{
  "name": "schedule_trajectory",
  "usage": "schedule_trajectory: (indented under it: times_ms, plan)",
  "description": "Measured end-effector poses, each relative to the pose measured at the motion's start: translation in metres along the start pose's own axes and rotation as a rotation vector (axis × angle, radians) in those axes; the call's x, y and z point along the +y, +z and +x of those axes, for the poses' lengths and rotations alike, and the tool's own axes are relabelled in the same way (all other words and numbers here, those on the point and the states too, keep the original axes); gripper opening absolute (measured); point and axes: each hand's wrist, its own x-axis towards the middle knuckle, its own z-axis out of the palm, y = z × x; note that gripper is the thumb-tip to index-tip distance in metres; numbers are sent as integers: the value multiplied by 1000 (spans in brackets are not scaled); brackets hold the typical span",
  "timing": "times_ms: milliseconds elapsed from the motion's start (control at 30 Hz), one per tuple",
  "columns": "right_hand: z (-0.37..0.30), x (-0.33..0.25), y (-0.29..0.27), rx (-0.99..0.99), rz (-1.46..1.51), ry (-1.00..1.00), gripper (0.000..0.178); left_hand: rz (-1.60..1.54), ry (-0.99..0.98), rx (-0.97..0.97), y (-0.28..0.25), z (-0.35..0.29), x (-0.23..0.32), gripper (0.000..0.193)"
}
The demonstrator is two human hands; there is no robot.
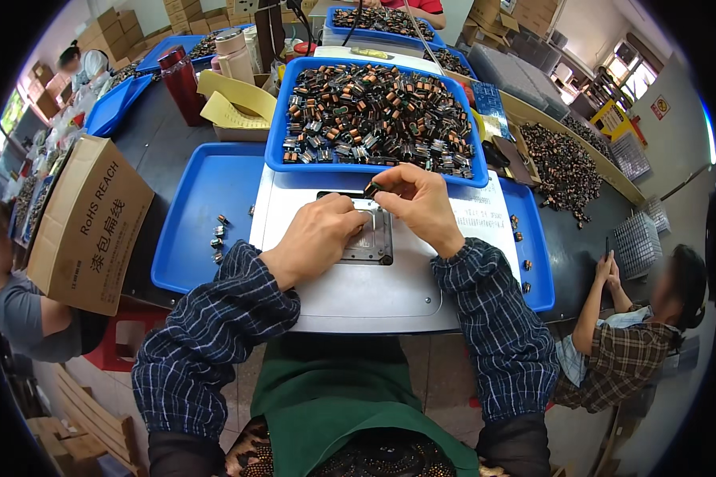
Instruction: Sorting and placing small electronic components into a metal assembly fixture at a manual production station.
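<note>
Dark worktop [159, 135], crowded workshop. Left hand [318, 234] presses flat on the metal plate [370, 242]; right hand [422, 199] pinches one small coil [371, 189] just above it. Placing step, apparently; seating needs careful alignment. Beyond the grip: blue tray [274, 155] heaped with coils.

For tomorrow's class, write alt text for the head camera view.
The right hand pinches a small dark component above a metal fixture on a white plate, where the left hand rests. Behind sits a blue tray heaped with similar coil parts.
</note>
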Motion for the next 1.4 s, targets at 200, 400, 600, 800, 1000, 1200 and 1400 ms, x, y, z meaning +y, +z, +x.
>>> schedule_trajectory:
  times_ms: [200, 400, 600, 800, 1000, 1200, 1400]
  plan:
    - [-4, -4, 3, -25, -32, 28, 15, 18, 50, -2, 2, -1, -1, 10]
    - [-10, -5, 10, -65, -145, -56, 16, -89, -8, 210, -12, -9, -5, 18]
    - [-15, -7, 16, -177, -350, -299, 15, -15, -417, 507, -56, -66, -38, 20]
    - [-14, -2, 21, -218, -402, -363, 12, 149, -632, 462, -48, -97, -77, 16]
    - [-16, -1, 22, -209, -489, -430, 14, 214, -253, 521, -52, -15, -63, 18]
    - [-2, -15, 3, -78, 117, 50, 10, 451, -241, 401, -26, 28, -75, 19]
    - [19, -3, -48, 179, 696, 175, 23, 551, -332, 116, -33, 47, -72, 17]
